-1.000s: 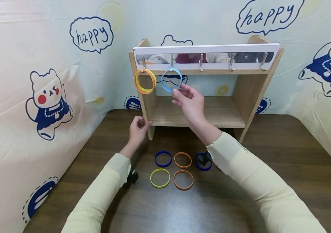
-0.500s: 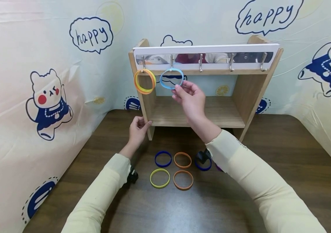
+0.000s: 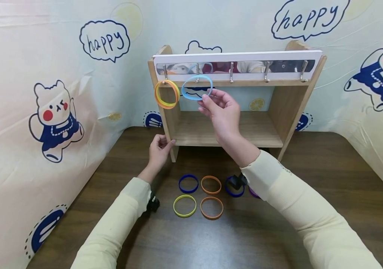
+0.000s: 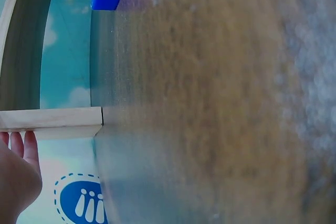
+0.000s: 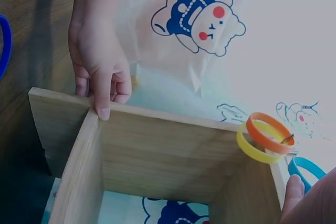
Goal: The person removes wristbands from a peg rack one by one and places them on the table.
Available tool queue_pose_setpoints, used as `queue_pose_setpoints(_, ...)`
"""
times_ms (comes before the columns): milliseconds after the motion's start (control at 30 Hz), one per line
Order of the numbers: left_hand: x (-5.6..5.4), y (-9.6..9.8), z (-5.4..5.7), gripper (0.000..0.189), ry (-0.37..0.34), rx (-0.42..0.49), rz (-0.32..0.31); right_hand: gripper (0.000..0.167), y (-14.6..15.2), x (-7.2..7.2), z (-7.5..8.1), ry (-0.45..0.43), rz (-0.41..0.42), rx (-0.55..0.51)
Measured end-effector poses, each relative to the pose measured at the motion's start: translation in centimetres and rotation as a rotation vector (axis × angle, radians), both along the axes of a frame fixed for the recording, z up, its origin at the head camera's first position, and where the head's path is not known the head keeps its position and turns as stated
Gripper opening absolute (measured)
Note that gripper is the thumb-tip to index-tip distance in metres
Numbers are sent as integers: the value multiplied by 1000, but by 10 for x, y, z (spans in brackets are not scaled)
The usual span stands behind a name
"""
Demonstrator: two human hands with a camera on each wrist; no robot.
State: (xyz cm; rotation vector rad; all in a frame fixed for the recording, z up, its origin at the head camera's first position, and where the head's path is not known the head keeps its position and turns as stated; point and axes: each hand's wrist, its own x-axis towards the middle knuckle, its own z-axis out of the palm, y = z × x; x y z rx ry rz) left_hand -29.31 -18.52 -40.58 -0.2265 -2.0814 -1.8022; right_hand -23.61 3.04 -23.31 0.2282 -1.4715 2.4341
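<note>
My right hand (image 3: 225, 116) pinches a light blue silicone wristband (image 3: 183, 89) between thumb and fingers. The band is tilted, and its upper edge overlaps the second hook from the left (image 3: 197, 71) in the head view. An orange wristband (image 3: 156, 98) and a yellow wristband (image 3: 177, 89) hang together from the leftmost hook. Down at the left side panel of the wooden shelf (image 3: 228, 142), my left hand (image 3: 159, 151) grips the panel's edge. In the right wrist view its thumb lies on the front edge, with the fingers bent along the outer side.
Loose wristbands lie on the dark table: blue (image 3: 188, 192), orange (image 3: 211, 193), yellow (image 3: 184, 216), a second orange one and a second blue one. A purple wristband (image 3: 253, 193) is partly covered by my right sleeve. More metal hooks (image 3: 232, 73) line the mirrored strip.
The light blue wristband has risen slightly and moved left, tipping flatter, and its reflection now shows in the mirrored strip. My left hand keeps its place on the shelf.
</note>
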Motion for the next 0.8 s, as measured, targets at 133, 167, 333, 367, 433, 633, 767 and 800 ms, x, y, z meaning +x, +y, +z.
queue_pose_setpoints(133,-11,-3,-13,30,27,11,18,22,3,8,1,44,10,12)
queue_pose_setpoints(167,-11,-3,-13,28,30,12,20,22,4,10,0,55,11,17)
queue_pose_setpoints(333,-13,-4,-14,30,31,5,23,22,14,19,-4,81,23,33)
queue_pose_setpoints(367,-13,-4,-14,31,30,6,24,22,16,21,-6,83,29,33)
queue_pose_setpoints(433,-13,-3,-13,32,31,2,24,22,22,25,-9,88,43,32)
queue_pose_setpoints(633,-13,-2,-11,29,26,6,28,20,39,35,-22,74,87,46)
queue_pose_setpoints(767,-12,-2,-13,28,16,12,31,19,50,41,-35,35,105,92)
queue_pose_setpoints(800,-11,-2,-13,28,14,12,33,19,53,42,-40,24,107,109)
